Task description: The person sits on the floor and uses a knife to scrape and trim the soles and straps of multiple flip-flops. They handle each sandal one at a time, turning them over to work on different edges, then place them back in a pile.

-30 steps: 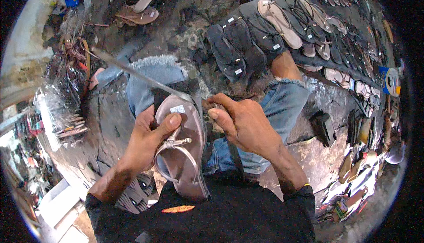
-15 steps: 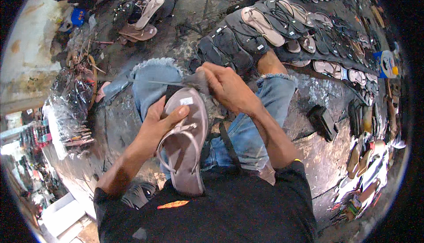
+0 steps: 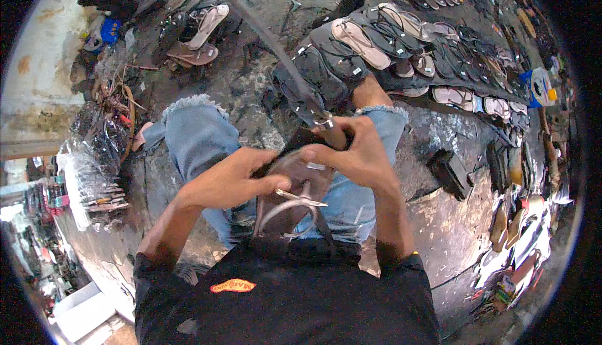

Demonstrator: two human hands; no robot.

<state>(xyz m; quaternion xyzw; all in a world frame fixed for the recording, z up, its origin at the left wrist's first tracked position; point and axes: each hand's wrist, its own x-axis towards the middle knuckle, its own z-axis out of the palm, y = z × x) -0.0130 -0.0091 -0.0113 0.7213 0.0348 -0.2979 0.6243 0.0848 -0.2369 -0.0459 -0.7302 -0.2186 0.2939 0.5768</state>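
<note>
A brown thong sandal (image 3: 285,210) with pale, knotted straps is held over my lap, its toe end away from me. My left hand (image 3: 235,179) grips its left side, thumb on top of the insole. My right hand (image 3: 360,153) closes round the brownish handle of a long, narrow grey blade-like tool (image 3: 276,47), which has a shiny collar. The tool slants away to the upper left. My right thumb rests on the sandal near a small white label. A dark flap (image 3: 304,138) shows at the toe between my hands; the underside is hidden.
Rows of dark and pale sandals (image 3: 360,44) lie on the floor ahead and to the right. A few more sandals (image 3: 207,28) are at the far left. Clear plastic bags (image 3: 103,138) sit left, a black block (image 3: 450,172) right, and a blue-and-white container (image 3: 539,88) far right.
My right hand has come down onto the sandal's toe, and the tool has swung from pointing left to pointing up and away. My left hand has shifted to the sandal's left edge.
</note>
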